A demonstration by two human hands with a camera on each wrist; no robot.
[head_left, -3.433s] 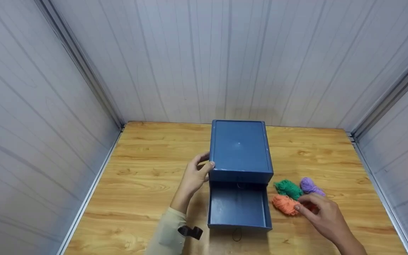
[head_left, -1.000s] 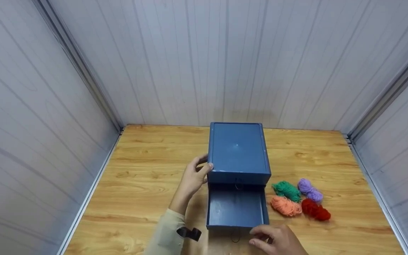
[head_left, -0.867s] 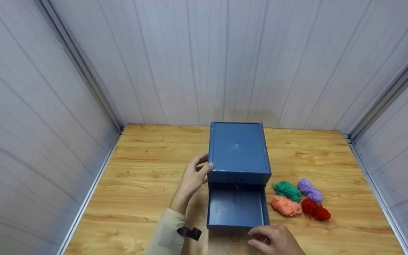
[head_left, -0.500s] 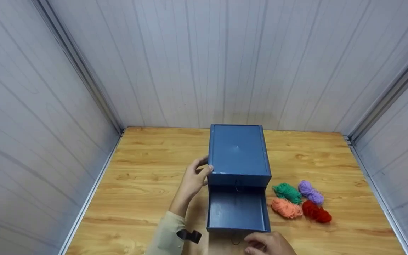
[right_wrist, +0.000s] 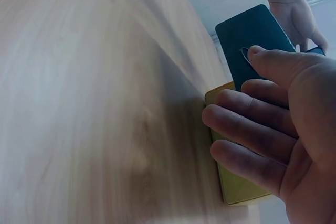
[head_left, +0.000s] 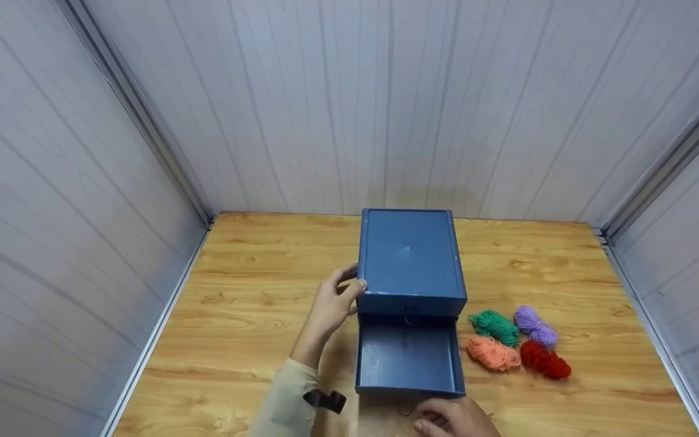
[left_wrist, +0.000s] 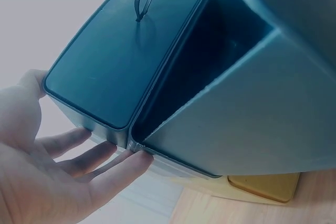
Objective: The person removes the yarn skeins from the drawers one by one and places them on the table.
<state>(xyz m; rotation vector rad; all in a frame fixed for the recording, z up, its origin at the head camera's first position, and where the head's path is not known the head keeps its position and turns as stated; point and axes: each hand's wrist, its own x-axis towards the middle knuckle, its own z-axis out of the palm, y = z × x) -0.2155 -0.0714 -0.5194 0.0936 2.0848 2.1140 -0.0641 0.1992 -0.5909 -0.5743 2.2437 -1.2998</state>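
Note:
A blue drawer cabinet (head_left: 410,252) stands on the wooden table with one drawer (head_left: 407,364) pulled out; its inside is bare. My left hand (head_left: 330,306) steadies the cabinet's left side, thumb at the top edge, fingers extended along the wall. In the left wrist view the shut top drawer carries a black loop pull (left_wrist: 137,6). My right hand (head_left: 455,417) is at the front right corner of the pulled-out drawer, fingers loosely bent and holding nothing, fingertips close to its thin loop. The right wrist view has the thumb overlapping that loop on the drawer front (right_wrist: 257,30).
Four-coloured yarn lies right of the cabinet: a green skein (head_left: 495,328), a purple one (head_left: 534,326), an orange one (head_left: 493,354) and a red one (head_left: 545,360). A yellow drawer (left_wrist: 265,186) sits below the blue ones. Pale panels (head_left: 349,109) wall the table.
My right hand has moved from over the yarn to the front of the pulled-out drawer, then slightly left toward its loop. The red skein is now uncovered. My left hand keeps its place.

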